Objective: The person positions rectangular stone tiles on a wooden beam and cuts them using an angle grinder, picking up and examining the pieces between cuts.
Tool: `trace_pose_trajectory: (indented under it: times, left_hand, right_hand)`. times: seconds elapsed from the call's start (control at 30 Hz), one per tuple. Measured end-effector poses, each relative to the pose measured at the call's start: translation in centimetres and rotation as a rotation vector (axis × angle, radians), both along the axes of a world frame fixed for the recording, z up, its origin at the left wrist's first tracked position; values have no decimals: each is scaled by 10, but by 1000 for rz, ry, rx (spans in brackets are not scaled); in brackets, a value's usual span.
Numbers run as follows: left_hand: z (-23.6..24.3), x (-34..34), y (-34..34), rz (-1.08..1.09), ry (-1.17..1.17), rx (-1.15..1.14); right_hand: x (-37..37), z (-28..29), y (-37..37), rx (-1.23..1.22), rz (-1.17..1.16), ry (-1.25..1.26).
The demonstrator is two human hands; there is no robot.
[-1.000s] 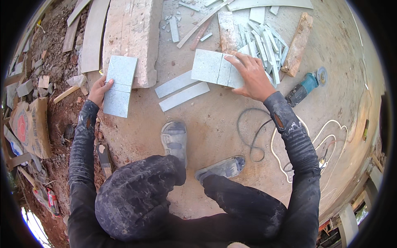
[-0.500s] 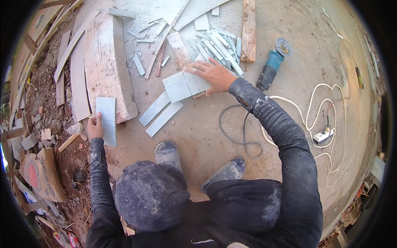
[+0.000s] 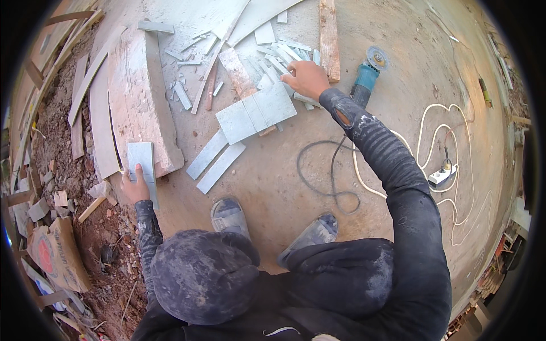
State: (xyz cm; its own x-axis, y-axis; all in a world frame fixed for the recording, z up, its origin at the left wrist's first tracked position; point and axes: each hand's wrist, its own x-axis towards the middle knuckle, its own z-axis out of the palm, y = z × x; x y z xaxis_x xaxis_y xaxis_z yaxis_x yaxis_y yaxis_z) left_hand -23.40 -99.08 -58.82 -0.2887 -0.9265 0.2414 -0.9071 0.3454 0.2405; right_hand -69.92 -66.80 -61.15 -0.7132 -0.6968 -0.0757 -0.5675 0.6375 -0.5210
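While the left grip (image 3: pixel 135 184) touches a tile (image 3: pixel 141 156), a sack (image 3: pixel 59 256) bears lettering (image 3: pixel 69 257).

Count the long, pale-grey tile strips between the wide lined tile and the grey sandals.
2: the left strip, nearer the rough pinkish block; the right strip, nearer the left sandal. Others may hide under the wide tile.
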Motion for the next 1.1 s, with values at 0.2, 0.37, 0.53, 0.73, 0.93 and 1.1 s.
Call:
trace_pose_trajectory:
  times: [0.2,0.37,0.53,0.73,0.93,1.1]
  left_hand:
    - [22,-82,80,-375,172,-127]
    - [-5,-166,155,-599,255,536]
    - [-58,-191,137,-439,402,885]
    - [-76,-209,121,-187,611,1421]
    - [-84,-195,116,-169,901,1577]
    - [-64,-159,100,-127,1040,1569]
  right_hand:
    - [-9,-2,-40,287,-61,-125]
    - [-11,-2,-47,317,-46,-11]
    - [-40,27,1,170,-193,107]
    - [-46,30,49,69,-299,112]
    - [6,2,59,57,10,195]
    - [32,-17,39,-65,222,422]
